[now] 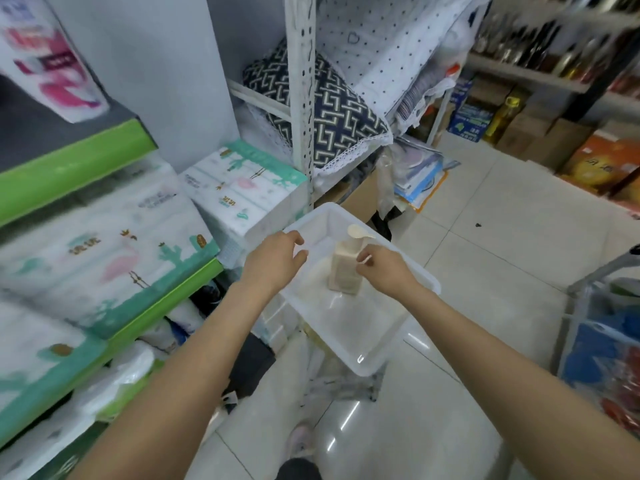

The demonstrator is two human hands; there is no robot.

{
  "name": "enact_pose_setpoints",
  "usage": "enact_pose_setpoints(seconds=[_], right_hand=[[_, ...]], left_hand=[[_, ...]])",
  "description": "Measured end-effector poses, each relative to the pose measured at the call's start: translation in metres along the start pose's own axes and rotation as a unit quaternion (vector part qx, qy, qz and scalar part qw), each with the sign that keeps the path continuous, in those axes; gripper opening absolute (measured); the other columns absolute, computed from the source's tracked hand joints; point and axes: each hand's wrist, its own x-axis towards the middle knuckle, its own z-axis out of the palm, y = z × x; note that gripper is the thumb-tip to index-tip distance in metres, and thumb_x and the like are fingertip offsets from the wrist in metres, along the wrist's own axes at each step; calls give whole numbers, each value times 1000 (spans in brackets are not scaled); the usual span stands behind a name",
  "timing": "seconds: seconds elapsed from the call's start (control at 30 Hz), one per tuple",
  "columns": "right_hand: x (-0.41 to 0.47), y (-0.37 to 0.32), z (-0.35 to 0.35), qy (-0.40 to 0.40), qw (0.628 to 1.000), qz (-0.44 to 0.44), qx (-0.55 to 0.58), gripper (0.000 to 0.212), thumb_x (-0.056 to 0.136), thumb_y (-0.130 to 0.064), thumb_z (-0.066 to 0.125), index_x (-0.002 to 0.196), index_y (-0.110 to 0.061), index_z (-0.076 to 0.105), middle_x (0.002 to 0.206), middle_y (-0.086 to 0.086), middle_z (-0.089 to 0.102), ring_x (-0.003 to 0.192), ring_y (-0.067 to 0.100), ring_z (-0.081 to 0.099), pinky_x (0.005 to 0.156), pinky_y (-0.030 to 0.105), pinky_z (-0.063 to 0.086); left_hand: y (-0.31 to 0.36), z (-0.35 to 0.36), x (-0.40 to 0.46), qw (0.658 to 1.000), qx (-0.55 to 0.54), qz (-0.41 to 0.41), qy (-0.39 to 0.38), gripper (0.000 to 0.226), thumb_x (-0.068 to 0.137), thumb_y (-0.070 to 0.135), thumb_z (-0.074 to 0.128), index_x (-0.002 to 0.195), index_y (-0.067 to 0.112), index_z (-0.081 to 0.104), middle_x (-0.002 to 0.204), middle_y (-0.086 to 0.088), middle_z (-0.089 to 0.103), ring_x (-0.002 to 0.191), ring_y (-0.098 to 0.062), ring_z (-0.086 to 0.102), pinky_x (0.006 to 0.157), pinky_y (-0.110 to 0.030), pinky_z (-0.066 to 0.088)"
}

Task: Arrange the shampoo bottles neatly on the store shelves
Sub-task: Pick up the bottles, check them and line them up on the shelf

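Shampoo bottle (344,270): cream, square-shouldered, pump-topped, upright.

— What do I have around me here?
— I see glossy white floor tiles (491,216), green-edged shelves (79,168) left, a white perforated upright (304,98) ahead, cardboard boxes (540,133) far right.

Shop, stocked shelves (114,161), boxed goods (602,164)

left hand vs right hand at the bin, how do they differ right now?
The left hand hovers over the white bin's near-left rim, fingers loosely curled, holding nothing; the right hand reaches inside the bin, fingers beside the beige pump bottle below its pump head. Whether the right hand grips it is unclear. Both are bare, palms down.
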Motion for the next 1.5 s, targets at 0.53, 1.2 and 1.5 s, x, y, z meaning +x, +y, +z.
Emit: enact_pose_setpoints(seconds=[0.53, 1.2, 1.5], right_hand=[[-194, -268, 66, -53, 915, -400, -26, 29, 92, -22, 56, 120, -14, 56, 119, 8, 55, 93, 15, 52, 78, 24, 40], [-359, -612, 278, -7, 829, -548, 110, 27, 89, -9, 57, 116, -11, 60, 111, 9, 57, 97, 15, 57, 85, 17, 39], [-313, -688, 297, 43, 836, -531, 132, 50, 87, -13, 58, 134, -18, 41, 126, 16, 43, 120, 28, 41, 95, 28, 34]], left_hand=[[-85, -187, -318, 901, -14, -186, 392, 29, 92, 27, 54, 120, 19, 58, 119, -2, 59, 104, -18, 57, 80, -33, 47], [-343, -419, -529, 798, -38, -180, 574, 25, 91, 18, 56, 116, 11, 60, 114, -2, 63, 95, -14, 57, 74, -17, 35], [-414, -469, -475, 842, -115, -210, 482, 39, 91, 17, 57, 129, 12, 50, 130, -8, 56, 114, -20, 55, 97, -27, 42]])
